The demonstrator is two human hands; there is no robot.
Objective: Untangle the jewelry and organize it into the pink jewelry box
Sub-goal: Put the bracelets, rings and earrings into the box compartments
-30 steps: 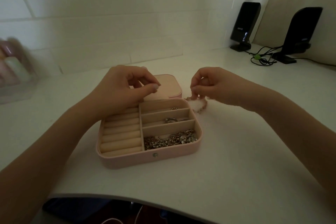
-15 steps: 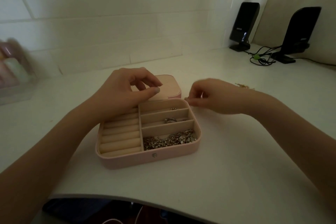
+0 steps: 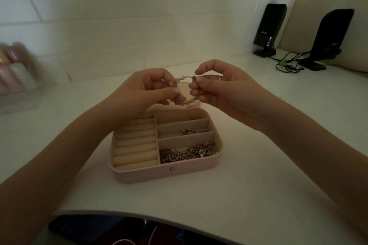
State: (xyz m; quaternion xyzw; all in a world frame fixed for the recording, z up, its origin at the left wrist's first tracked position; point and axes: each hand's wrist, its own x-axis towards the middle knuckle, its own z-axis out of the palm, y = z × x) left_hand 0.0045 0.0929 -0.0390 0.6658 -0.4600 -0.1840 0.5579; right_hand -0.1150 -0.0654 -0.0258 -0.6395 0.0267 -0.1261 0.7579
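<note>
Since the earlier frames both hands have risen from the box and come together above its far edge, and a beaded bracelet that lay on the tabletop right of the box is now held between them. The left hand pinches one side of the strand with curled fingers; the right hand pinches the other, thumb against forefinger. The top of the bracelet is drawn fairly taut between the two grips, and the rest hangs in a loop above the open lid.

The pink jewelry box sits open on the white tabletop. Its near right compartment holds a heap of silver chain; the middle one holds a silver ring; the far one a small piece too small to identify. The ring rolls on the left appear bare.

Risks, as judged:
- Pulling the strand apart too hard could snap the cord and scatter beads across the tabletop.
- A slack pinch could drop the bracelet onto the chain heap, causing a fresh tangle.
- The dim light makes any knot hard to read; whether one remains cannot be told.
</note>
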